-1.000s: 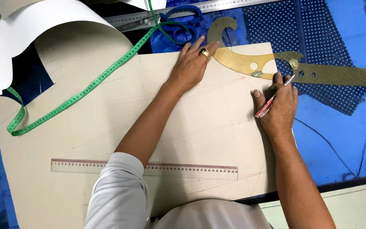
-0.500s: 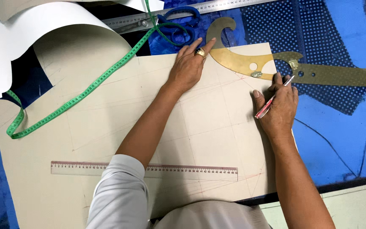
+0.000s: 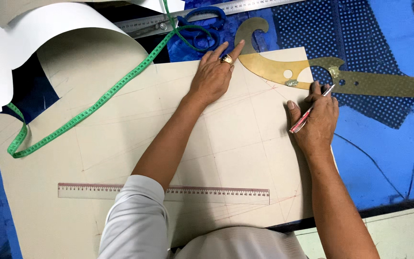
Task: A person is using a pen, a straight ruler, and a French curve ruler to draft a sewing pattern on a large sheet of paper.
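My left hand point(image 3: 213, 75), wearing a gold ring, lies flat with fingers spread on a large beige pattern paper point(image 3: 120, 144), its fingertips pressing the curled end of a brass-coloured curved ruler point(image 3: 274, 67). In my right hand point(image 3: 316, 121) is a red and white pen point(image 3: 307, 113), its tip at the lower edge of the curved ruler near the paper's right edge. Faint pencil and red lines cross the paper.
A clear straight ruler point(image 3: 168, 193) lies along the paper's lower part. A green tape measure point(image 3: 87, 112) snakes across the upper left. Blue-handled scissors point(image 3: 202, 19) and a steel ruler point(image 3: 216, 12) lie at the top. White card point(image 3: 5, 57) curls at the upper left. Blue cloth point(image 3: 384, 134) covers the table.
My right hand has shifted slightly along the curved ruler's edge with the pen. My left hand stays pressed on the ruler.
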